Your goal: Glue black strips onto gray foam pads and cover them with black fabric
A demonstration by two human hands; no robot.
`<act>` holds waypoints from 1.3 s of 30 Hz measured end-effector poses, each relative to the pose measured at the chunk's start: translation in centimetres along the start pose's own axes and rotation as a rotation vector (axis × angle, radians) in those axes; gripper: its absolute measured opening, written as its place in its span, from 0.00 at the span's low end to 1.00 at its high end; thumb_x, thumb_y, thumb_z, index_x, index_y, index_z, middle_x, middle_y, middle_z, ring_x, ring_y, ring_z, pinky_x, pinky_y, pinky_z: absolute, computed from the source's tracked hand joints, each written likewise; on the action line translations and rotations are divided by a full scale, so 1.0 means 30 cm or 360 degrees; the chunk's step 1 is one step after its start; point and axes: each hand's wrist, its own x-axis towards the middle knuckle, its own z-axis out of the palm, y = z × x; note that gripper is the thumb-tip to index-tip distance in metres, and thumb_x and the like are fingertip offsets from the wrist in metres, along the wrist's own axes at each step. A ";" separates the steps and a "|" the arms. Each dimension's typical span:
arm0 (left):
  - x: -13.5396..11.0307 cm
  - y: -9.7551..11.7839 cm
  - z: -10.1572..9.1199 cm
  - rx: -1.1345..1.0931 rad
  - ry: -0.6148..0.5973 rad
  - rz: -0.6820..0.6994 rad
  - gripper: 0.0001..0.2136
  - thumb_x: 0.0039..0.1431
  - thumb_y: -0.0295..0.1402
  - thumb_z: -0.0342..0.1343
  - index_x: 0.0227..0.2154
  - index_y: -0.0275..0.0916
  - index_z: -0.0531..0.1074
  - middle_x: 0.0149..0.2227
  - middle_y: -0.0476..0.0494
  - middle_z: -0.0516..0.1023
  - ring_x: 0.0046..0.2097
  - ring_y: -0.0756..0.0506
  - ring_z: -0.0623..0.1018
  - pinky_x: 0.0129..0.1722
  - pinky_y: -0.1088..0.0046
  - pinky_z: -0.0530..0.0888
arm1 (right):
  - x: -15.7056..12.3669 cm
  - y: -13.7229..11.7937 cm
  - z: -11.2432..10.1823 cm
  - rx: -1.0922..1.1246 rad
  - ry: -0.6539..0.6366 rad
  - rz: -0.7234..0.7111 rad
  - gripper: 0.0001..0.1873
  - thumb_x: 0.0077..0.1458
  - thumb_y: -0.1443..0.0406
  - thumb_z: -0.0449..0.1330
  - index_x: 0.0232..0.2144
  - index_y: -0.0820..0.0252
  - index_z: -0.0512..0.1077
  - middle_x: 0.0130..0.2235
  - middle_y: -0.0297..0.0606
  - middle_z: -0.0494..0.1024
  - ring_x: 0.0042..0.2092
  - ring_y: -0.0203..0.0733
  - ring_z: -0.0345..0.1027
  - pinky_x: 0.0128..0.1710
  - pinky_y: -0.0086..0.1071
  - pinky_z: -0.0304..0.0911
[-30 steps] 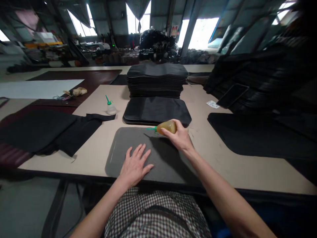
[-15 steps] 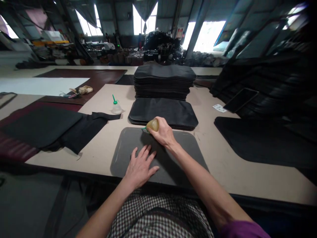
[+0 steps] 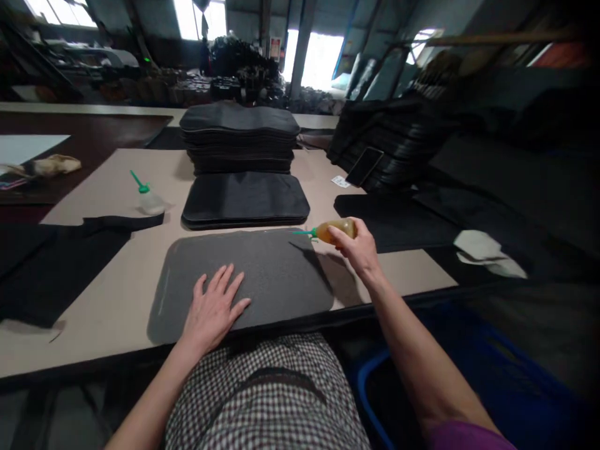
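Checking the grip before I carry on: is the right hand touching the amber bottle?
Touching. The head view shows the right hand gripping the amber bottle near its base end, the thumb lying across the bottle's near side.

Far windows (image 3: 214, 24) are glaring, your right hand (image 3: 360, 249) is casting a soft shadow (image 3: 344, 278), the right edge lying dark.

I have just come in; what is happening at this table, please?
A person's right hand holds an amber bottle nearly level, its green nozzle near the far edge of a grey panel. The left hand lies spread on that panel. Behind it are two stacks of black pieces; a paler bottle stands to their left.
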 end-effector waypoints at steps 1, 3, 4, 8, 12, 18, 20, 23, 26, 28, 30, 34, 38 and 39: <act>0.001 -0.001 0.003 0.0009 -0.0001 0.0008 0.28 0.71 0.52 0.41 0.68 0.47 0.61 0.72 0.38 0.57 0.72 0.36 0.58 0.68 0.42 0.53 | -0.005 0.030 -0.041 -0.0022 0.0015 0.0015 0.37 0.48 0.41 0.65 0.52 0.57 0.70 0.41 0.39 0.78 0.33 0.45 0.73 0.30 0.38 0.71; 0.001 -0.004 0.009 0.0033 -0.0006 0.0025 0.29 0.71 0.53 0.41 0.68 0.46 0.61 0.72 0.38 0.57 0.72 0.36 0.58 0.68 0.43 0.53 | -0.017 0.080 -0.099 -0.0116 0.0036 -0.0018 0.35 0.48 0.42 0.66 0.50 0.58 0.71 0.41 0.40 0.78 0.36 0.47 0.73 0.34 0.39 0.72; 0.001 -0.006 0.012 0.0047 -0.0005 0.0029 0.29 0.71 0.53 0.41 0.68 0.46 0.61 0.72 0.37 0.57 0.72 0.36 0.58 0.68 0.43 0.53 | -0.022 0.099 -0.115 -0.0157 0.0053 -0.0044 0.34 0.48 0.42 0.66 0.49 0.58 0.72 0.41 0.40 0.79 0.38 0.48 0.73 0.36 0.40 0.72; 0.000 -0.010 0.023 0.0092 -0.0014 0.0042 0.29 0.71 0.52 0.41 0.68 0.45 0.61 0.72 0.37 0.56 0.72 0.35 0.58 0.68 0.43 0.53 | -0.021 0.133 -0.118 -0.0204 0.0121 -0.0070 0.33 0.48 0.43 0.66 0.48 0.58 0.72 0.42 0.40 0.79 0.42 0.49 0.73 0.42 0.42 0.69; -0.001 -0.011 0.024 0.0093 -0.0018 0.0049 0.29 0.71 0.52 0.41 0.68 0.45 0.60 0.73 0.37 0.55 0.72 0.35 0.57 0.68 0.43 0.52 | -0.009 0.116 -0.100 -0.0276 0.0098 -0.0085 0.31 0.48 0.45 0.66 0.48 0.58 0.72 0.42 0.41 0.79 0.43 0.51 0.73 0.44 0.43 0.68; -0.003 -0.010 0.028 0.0089 -0.0020 0.0051 0.29 0.71 0.51 0.41 0.69 0.46 0.59 0.73 0.37 0.54 0.72 0.35 0.56 0.68 0.42 0.52 | -0.049 0.104 -0.191 -0.0365 -0.0009 -0.0069 0.30 0.47 0.45 0.65 0.45 0.57 0.73 0.38 0.40 0.79 0.40 0.51 0.73 0.41 0.43 0.67; -0.001 -0.009 0.028 0.0085 -0.0020 0.0049 0.29 0.71 0.52 0.40 0.69 0.46 0.59 0.72 0.36 0.55 0.72 0.35 0.56 0.68 0.42 0.52 | -0.080 0.114 -0.235 -0.0387 -0.0069 -0.0038 0.30 0.46 0.46 0.66 0.45 0.57 0.73 0.38 0.39 0.78 0.39 0.51 0.72 0.40 0.42 0.67; 0.001 -0.007 0.025 0.0083 -0.0031 0.0048 0.29 0.71 0.52 0.39 0.69 0.45 0.58 0.73 0.36 0.55 0.72 0.35 0.56 0.67 0.42 0.52 | -0.144 0.127 -0.295 -0.0359 -0.0167 0.0030 0.28 0.47 0.46 0.66 0.45 0.57 0.74 0.38 0.37 0.78 0.39 0.50 0.72 0.39 0.40 0.66; 0.000 -0.009 0.021 0.0079 -0.0038 0.0055 0.30 0.71 0.52 0.38 0.69 0.43 0.59 0.73 0.35 0.54 0.72 0.35 0.56 0.67 0.42 0.52 | -0.222 0.127 -0.348 -0.0270 -0.0246 0.0105 0.27 0.49 0.47 0.66 0.45 0.57 0.74 0.38 0.36 0.79 0.39 0.48 0.72 0.38 0.38 0.67; -0.003 -0.010 0.021 0.0058 -0.0041 0.0056 0.30 0.71 0.52 0.38 0.69 0.43 0.59 0.73 0.35 0.54 0.72 0.35 0.56 0.67 0.41 0.52 | -0.272 0.123 -0.381 -0.0222 -0.0279 0.0177 0.26 0.50 0.46 0.66 0.45 0.56 0.74 0.37 0.35 0.79 0.37 0.46 0.72 0.35 0.36 0.67; -0.003 -0.008 0.025 0.0024 -0.0045 0.0054 0.30 0.71 0.52 0.38 0.69 0.44 0.58 0.73 0.35 0.54 0.72 0.34 0.56 0.68 0.41 0.52 | -0.315 0.117 -0.412 -0.0162 -0.0332 0.0289 0.26 0.50 0.46 0.67 0.45 0.56 0.74 0.36 0.35 0.78 0.35 0.45 0.71 0.29 0.33 0.65; 0.002 -0.004 0.022 -0.0103 -0.0013 -0.0017 0.29 0.70 0.52 0.43 0.68 0.46 0.61 0.75 0.36 0.44 0.74 0.32 0.48 0.68 0.40 0.51 | -0.362 0.102 -0.440 0.0095 -0.0486 0.0517 0.27 0.49 0.47 0.68 0.47 0.55 0.74 0.34 0.37 0.77 0.29 0.43 0.69 0.21 0.30 0.60; 0.000 -0.063 -0.051 -0.0602 0.0030 -0.0194 0.28 0.72 0.48 0.42 0.69 0.44 0.58 0.75 0.36 0.44 0.74 0.35 0.50 0.69 0.46 0.55 | -0.363 0.065 -0.360 0.0343 -0.0584 0.0526 0.25 0.51 0.48 0.67 0.47 0.53 0.74 0.32 0.39 0.75 0.25 0.40 0.65 0.17 0.31 0.55; -0.005 -0.097 -0.079 -0.0760 0.0066 -0.0257 0.27 0.72 0.47 0.42 0.69 0.44 0.57 0.74 0.36 0.50 0.73 0.37 0.55 0.68 0.49 0.58 | -0.361 0.048 -0.318 0.0360 -0.0620 0.0495 0.25 0.51 0.48 0.67 0.47 0.52 0.74 0.31 0.39 0.75 0.24 0.40 0.63 0.16 0.31 0.55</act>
